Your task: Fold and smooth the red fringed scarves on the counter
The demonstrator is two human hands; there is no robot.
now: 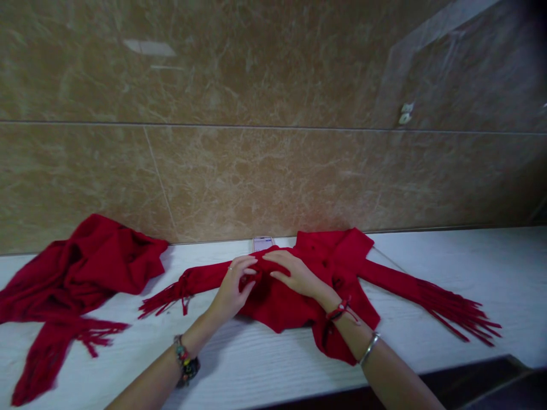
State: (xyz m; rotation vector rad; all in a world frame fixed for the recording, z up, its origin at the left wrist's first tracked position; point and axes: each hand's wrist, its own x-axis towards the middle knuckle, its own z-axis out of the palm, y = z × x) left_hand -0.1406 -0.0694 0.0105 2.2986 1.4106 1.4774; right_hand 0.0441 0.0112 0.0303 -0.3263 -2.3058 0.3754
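Observation:
A red fringed scarf (pixel 329 256) lies bunched in front of me, one fringed end stretching left and the other right. My left hand (pixel 236 283) is at its left-middle part, fingers curled round a fold of the cloth with the thumb below. Close beside it, my right hand (pixel 294 273) rests on the scarf from the right, its fingers bent and thumb apart from them. The cloth between the two hands is raised in folds, and the fingertips are partly lost in it.
A second red fringed cloth (pixel 94 267) lies crumpled at the left. Behind the scarf, a phone (pixel 262 244) lies against the brown marble-patterned wall (pixel 265 182). The white tabletop (pixel 448 256) ends at a dark area at the lower right.

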